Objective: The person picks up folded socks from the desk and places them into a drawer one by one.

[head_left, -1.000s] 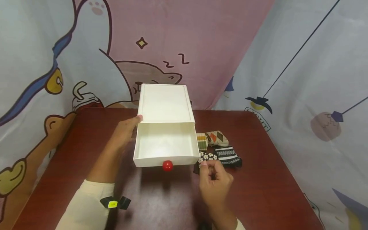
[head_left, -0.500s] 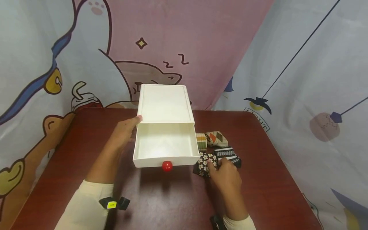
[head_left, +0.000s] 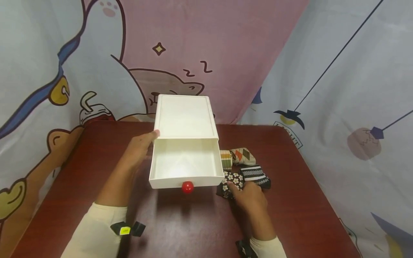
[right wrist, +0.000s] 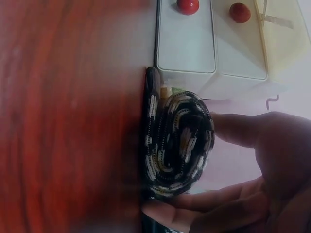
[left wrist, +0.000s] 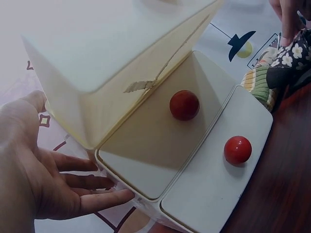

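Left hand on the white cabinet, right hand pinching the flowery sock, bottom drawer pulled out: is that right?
Not quite: the top drawer is pulled out; the left wrist view shows two shut drawers below. The left hand is on the white cabinet, the right hand pinches the flowery sock.

Soft light falls from above on the table [head_left: 300, 211], laying a pale sheen near the middle of its near edge and a shadow beneath the open drawer [head_left: 187, 182]. The left wrist view washes that drawer out nearly white — the drawer front [left wrist: 141, 150] below is shaded, the lower red knob [left wrist: 237, 150] glints. In the right wrist view, the tabletop blurs; the right hand [right wrist: 243, 189] looks dark against bright surroundings.
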`<state>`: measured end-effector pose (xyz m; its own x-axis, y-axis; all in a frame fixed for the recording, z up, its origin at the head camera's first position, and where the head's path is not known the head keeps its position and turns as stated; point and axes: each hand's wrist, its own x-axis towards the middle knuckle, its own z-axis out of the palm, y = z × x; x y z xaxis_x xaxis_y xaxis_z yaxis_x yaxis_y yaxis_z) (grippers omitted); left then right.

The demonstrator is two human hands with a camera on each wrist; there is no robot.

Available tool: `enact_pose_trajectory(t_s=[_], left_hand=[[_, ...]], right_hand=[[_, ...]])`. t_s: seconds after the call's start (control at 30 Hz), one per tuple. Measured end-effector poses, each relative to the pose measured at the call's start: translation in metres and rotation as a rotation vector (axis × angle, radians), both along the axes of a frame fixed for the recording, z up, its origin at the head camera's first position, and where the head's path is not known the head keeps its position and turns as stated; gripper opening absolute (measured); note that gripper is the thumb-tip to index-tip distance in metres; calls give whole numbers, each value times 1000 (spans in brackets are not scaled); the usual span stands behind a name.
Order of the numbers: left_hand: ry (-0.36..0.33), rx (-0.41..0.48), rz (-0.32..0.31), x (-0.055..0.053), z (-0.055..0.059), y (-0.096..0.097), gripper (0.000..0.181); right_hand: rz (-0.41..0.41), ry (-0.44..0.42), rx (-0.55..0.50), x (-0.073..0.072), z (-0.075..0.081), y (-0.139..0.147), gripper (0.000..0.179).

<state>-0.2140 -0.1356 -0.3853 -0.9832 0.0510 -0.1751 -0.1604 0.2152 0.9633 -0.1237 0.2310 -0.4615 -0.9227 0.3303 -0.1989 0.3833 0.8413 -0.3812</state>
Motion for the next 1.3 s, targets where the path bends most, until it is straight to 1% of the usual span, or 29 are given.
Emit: enact_pose_trajectory(t_s=[0.1,0.3,0.43,0.47,0.53,0.63,0.67,0.7,0.77,0.8,0.83,0.87,0.93,1.03,1.07,1.1,1.3], left_hand=[[-2,5,0,0,1,0,76],[4,-3,-1,-1,0,-1,75],[17,-18,-3,-1,0,-2,75],[19,-19,-3,-1,0,-2,75],[20,-19,-4,-1,-1,-2,76],[21,-12,-3,-1,-1,-2,75],[20,-7,-2,-1,-1,-1,75],[19,-4,-1,-1,-1,-1,75],[14,-2,-4,-1,0,-1,76],[12,-1,-6,0,0,-1,76],[9,-3,-8,0,0,-1,76],[7,-7,-10,0,0,-2,77],[6,-15,-12,0,-1,-2,76],[6,-18,-12,0,-2,-2,75],[7,-22,-12,0,-2,-2,76],[8,-22,-14,0,-2,-2,76],[11,-27,-19,-1,-3,-4,76]], right_hand=[[3,-12,3,-3,-2,1,81],[11,-8,-25,-6,-1,0,75],[11,4,-49,-10,-6,1,78],[11,24,-43,-13,-12,3,79],[18,41,-51,-16,-20,6,83],[25,69,-47,-24,-41,13,88],[34,72,-43,-27,-48,16,91],[40,54,-53,-28,-50,17,94],[51,58,-50,-32,-63,21,97],[54,58,-54,-33,-65,21,98],[62,56,-57,-33,-64,19,97],[71,53,-65,-31,-59,16,95],[74,65,-83,-25,-44,6,87],[71,69,-116,-14,-17,-9,77],[63,79,-124,-12,-12,-12,76],[60,88,-126,-11,-11,-13,75],[48,124,-129,-10,-11,-16,70]])
